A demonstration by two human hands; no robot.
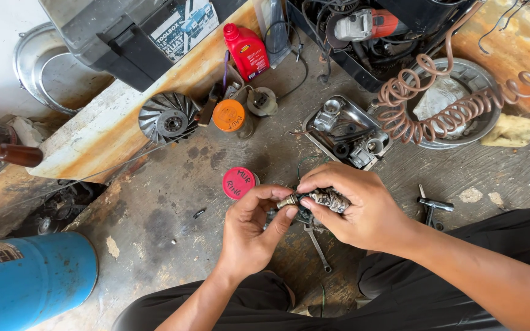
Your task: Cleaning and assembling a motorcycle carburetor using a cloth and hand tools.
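Hands meet just above the lap, over the floor. Right hand (356,205) is wrapped around a small grimy metal part (327,199), thumb and fingers (314,184) clamped on its body. Part's long axis runs roughly left-right, tilted a little down toward the left, brass-coloured tip (288,201) sticking out of the right fist. Left hand (254,230) comes in from the other side; its thumb and forefinger pinch that tip, other fingers curled loose. So both hands are on the part: right carries the body, left works the end. Tip lies straight off the left fingertips, touching them.

Directly under the hands, a spanner (318,246) lies on the floor, partly hidden. Just right of it, a small T-handle tool (432,205). Left of the hands, near, a red round lid (238,182).

Further out: metal tray (356,116) of carburettor bits, orange-lidded tin (229,116), black fan wheel (168,117). Beyond those, coiled hose (437,113) over a round steel dish (483,86), red bottle (246,50), grey toolbox (124,30), grinder (369,24) in a black crate. Blue cylinder (29,279) at near left.
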